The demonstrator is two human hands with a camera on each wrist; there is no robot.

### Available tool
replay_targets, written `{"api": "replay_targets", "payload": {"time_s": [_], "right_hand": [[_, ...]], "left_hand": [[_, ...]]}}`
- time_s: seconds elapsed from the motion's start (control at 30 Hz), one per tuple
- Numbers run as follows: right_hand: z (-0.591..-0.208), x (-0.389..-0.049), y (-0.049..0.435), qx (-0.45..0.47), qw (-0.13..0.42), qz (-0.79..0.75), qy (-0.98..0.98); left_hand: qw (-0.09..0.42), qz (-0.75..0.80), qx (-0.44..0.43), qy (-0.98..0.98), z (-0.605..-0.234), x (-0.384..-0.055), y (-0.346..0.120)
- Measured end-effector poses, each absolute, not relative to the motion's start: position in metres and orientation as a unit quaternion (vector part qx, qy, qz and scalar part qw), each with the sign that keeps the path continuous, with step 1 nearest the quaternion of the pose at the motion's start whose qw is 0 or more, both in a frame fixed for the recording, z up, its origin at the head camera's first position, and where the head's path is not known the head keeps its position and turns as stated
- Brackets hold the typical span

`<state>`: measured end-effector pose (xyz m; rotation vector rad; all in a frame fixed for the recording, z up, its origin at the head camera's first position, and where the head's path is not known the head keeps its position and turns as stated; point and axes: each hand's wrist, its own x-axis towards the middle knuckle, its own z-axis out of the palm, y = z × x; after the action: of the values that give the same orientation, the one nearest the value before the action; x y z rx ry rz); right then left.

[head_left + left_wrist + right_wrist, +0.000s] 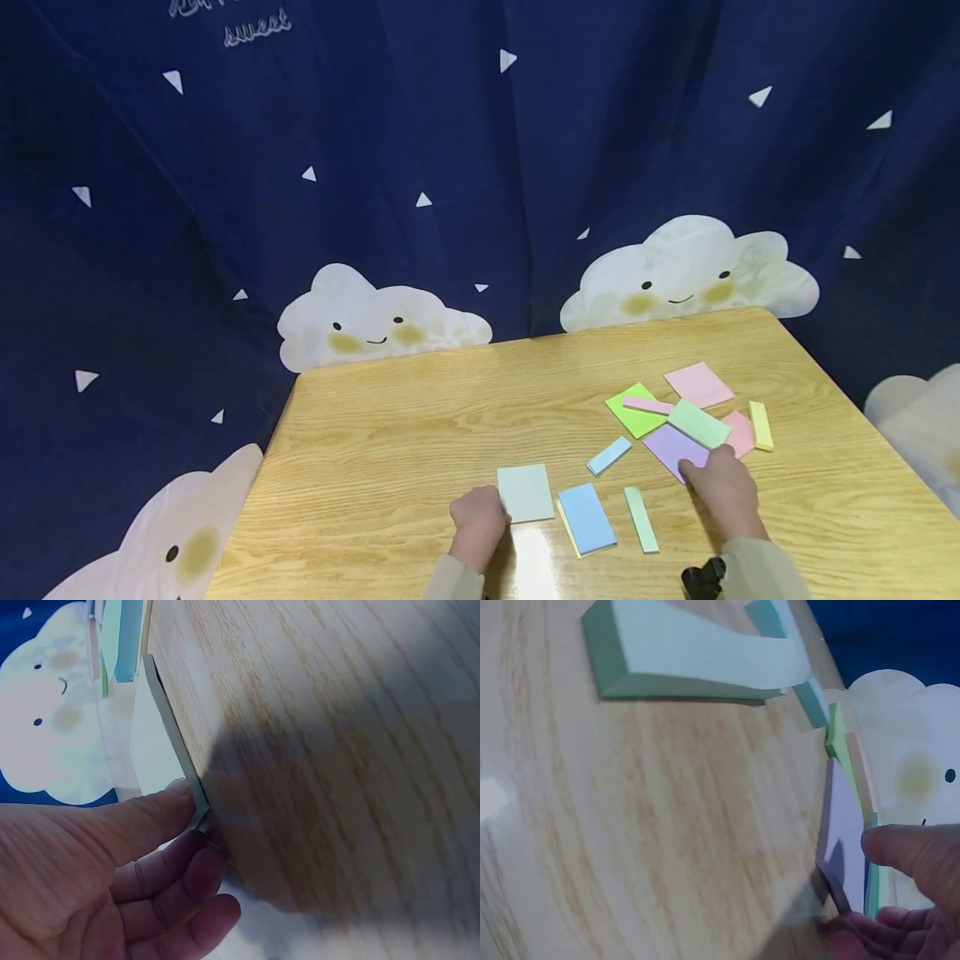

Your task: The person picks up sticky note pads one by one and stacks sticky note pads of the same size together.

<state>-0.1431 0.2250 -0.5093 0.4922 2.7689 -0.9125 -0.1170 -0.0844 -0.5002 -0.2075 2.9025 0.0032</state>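
Note:
My left hand (pixel 480 521) pinches the near left corner of a square, pale sticky note pad (pixel 527 493) between thumb and fingers. In the left wrist view the thumb (pixel 154 817) presses this pad's corner, and the other fingers curl below. My right hand (pixel 723 492) grips the near end of a purple sticky note pad (pixel 672 448), thumb on its left and fingers on its right. A mint green pad (pixel 699 423) lies over the purple one, just beyond the right fingertips. In the right wrist view the purple pad (pixel 842 840) stands between thumb and curled fingers.
Between the hands lie a blue pad (pixel 587 517) over a yellow one, a mint strip pad (pixel 641 521) and a light blue strip pad (pixel 609 456). Beyond are lime (pixel 632 408) and pink (pixel 699 384) pads; a yellow strip (pixel 761 425) lies right. A dark curtain (pixel 450 125) hangs behind the table.

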Motion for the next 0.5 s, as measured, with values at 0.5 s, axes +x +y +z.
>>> {"api": "replay_targets", "payload": {"time_s": [0.5], "right_hand": [[-0.5096, -0.1452, 0.2292, 0.181, 0.116, -0.278, 0.936]], "left_hand": [[0.112, -0.002, -0.062, 0.992, -0.5011, -0.1159, -0.0845]]}}
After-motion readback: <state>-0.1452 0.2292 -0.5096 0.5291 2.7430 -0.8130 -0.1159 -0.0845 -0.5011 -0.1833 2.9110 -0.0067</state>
